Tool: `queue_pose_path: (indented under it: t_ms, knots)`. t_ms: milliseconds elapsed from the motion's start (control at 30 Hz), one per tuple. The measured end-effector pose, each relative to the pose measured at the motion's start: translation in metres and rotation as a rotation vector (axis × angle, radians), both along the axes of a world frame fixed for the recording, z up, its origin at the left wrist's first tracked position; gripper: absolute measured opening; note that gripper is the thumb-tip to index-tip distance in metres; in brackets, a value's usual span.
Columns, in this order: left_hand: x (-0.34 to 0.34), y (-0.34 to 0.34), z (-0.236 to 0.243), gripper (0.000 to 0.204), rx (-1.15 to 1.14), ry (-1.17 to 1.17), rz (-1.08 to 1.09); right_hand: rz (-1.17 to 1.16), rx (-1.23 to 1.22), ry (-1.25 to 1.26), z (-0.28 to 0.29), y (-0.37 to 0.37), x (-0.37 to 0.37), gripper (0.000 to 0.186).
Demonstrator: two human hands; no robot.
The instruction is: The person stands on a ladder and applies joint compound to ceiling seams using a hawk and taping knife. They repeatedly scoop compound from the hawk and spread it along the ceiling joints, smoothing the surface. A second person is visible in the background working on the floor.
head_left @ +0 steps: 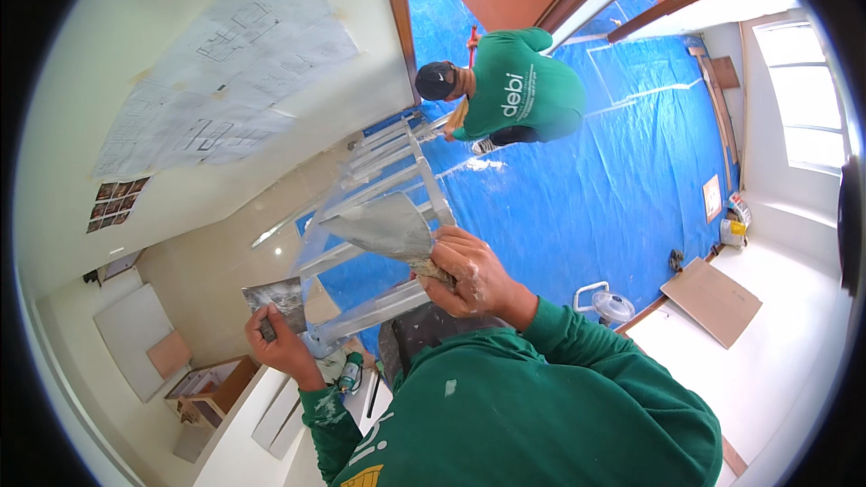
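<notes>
My right hand [469, 271] is wrapped round the handle of a wide putty knife [386, 225]. Its flared grey blade, smeared with pale filler, points left over an aluminium ladder [433, 182]. My left hand [287, 349] pinches a small rectangular scraper [281, 296], grey and streaked, by its lower edge. The two tools are apart, with part of the ladder showing between them. White smears mark my right hand and left cuff.
A co-worker in a green shirt [541, 90] and cap bends beyond the ladder, near a red pole [473, 45]. Blue sheeting [559, 189] covers the floor. Drawings [225, 81] hang on the left wall. A fan [613, 307], a brown board [713, 300] and a bucket [732, 233] are at right.
</notes>
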State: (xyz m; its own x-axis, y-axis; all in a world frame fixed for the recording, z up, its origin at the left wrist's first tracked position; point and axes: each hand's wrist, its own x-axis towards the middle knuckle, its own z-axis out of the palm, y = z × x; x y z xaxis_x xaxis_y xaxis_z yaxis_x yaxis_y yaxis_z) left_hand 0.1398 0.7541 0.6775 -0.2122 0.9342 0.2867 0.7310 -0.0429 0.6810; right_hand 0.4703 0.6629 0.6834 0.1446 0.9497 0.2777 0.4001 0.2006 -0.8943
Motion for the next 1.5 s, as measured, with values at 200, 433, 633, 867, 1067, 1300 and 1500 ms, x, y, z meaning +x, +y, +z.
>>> queue_pose_path:
  t_ms: [200,433,633,867,1067,1300,1500]
  knots:
    - [-0.005,0.001,-0.004,0.014,-0.069,-0.074,0.018,0.023,-0.01,0.154,0.001,-0.002,0.003,0.016]
    - [-0.017,0.0,0.003,0.014,-0.127,0.06,-0.136,0.003,0.005,0.194,-0.008,-0.005,0.006,0.019]
    - [-0.032,0.003,0.002,0.016,-0.118,0.068,-0.418,0.05,-0.054,0.241,-0.012,-0.008,0.003,0.02]
    - [-0.041,0.002,-0.017,0.017,0.024,-0.136,-0.406,0.007,-0.08,0.318,-0.015,-0.017,-0.004,0.028]
    - [-0.044,0.001,-0.027,0.016,0.04,-0.271,-0.292,-0.029,-0.17,0.358,-0.013,-0.022,-0.007,0.035]
    - [-0.045,0.005,-0.025,0.019,0.12,-0.092,-0.254,0.004,0.166,0.161,-0.038,-0.027,0.006,0.027]
    - [-0.037,0.004,-0.023,0.03,0.253,-0.02,-0.409,-0.201,0.571,-0.444,-0.058,-0.01,0.02,0.028]
